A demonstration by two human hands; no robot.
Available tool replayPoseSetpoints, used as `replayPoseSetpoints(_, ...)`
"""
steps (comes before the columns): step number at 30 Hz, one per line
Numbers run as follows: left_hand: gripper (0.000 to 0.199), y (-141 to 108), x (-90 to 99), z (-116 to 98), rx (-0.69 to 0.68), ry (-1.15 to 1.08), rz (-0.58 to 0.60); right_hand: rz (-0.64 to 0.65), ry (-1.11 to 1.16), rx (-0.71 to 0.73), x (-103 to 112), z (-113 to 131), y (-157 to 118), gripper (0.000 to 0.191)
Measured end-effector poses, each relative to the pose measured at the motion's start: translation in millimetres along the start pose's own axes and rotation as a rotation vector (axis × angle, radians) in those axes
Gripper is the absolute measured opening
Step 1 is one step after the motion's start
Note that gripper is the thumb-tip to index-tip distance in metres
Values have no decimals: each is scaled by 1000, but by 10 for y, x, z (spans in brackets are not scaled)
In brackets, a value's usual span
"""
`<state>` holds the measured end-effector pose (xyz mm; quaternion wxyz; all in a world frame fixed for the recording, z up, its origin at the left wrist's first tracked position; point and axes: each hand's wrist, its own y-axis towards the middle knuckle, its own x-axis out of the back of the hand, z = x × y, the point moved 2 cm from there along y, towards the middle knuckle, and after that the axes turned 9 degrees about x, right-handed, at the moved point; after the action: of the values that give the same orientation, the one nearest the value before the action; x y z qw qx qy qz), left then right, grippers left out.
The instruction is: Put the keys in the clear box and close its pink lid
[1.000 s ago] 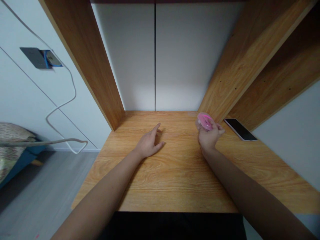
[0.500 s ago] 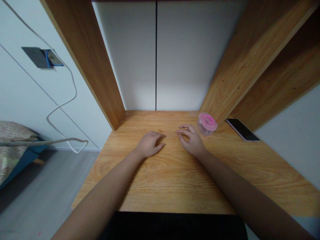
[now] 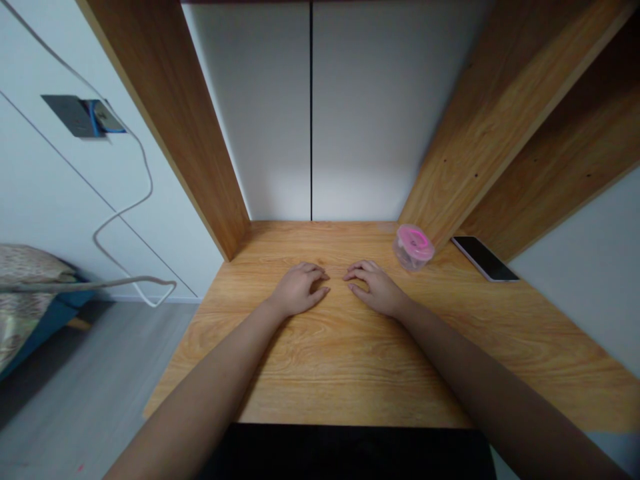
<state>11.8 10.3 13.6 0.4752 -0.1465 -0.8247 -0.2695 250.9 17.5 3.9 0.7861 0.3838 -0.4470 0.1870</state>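
Currently, the left hand [image 3: 300, 289] and right hand [image 3: 379, 289] rest released and empty on the wooden desk [image 3: 350, 360], with a pink-lidded clear plastic tub [image 3: 413, 247] ungrasped, far right of them.

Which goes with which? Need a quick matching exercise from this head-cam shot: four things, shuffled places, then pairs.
Things:
1. left hand
2. right hand
3. clear plastic tub with pink lid
4. smartphone

Places:
A. lying flat, dark screen up, at the desk's far right
B. resting empty on the wooden desk, left of the other hand
C. standing on the desk by the foot of the right wooden panel
D. resting empty on the desk, nearest the tub

Pairs: 1-B, 2-D, 3-C, 4-A
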Motion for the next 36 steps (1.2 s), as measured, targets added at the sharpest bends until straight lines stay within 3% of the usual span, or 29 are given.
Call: replayPoseSetpoints(36,30,-5,-8,12,-12,34,-1,12,9,9,-9,-19,-12,20)
